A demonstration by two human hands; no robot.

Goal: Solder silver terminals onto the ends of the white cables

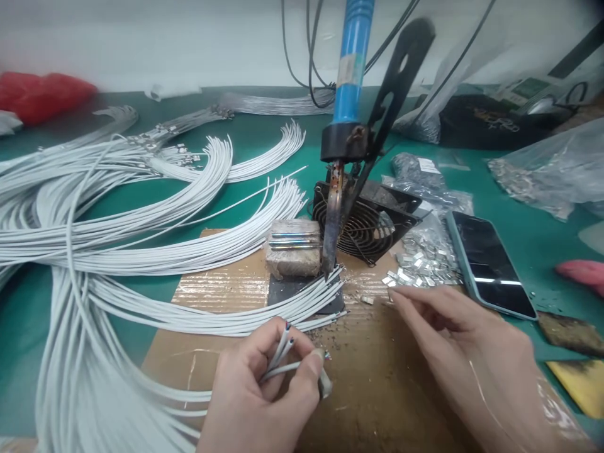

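Note:
My left hand (271, 384) is closed round a few white cables (279, 352), whose coloured wire ends stick up between the fingers; a finger of it wears a greyish cover. To the right, my right hand (460, 343) pinches with thumb and forefinger at the edge of a pile of small metal connectors (418, 261); what lies between the fingertips is too small to make out. Between and above the hands, a blue soldering iron (352, 69) points down, its tip over the ends of a white cable bundle (236, 321). A block with solder sticks (293, 255) sits left of the tip.
Large bundles of white cable (141, 242) cover the left side. Behind the iron lies a black fan (365, 229). A phone (495, 264), a yellow sponge (580, 384) and plastic bags (557, 160) are at the right. Cardboard (377, 390) lies under the hands.

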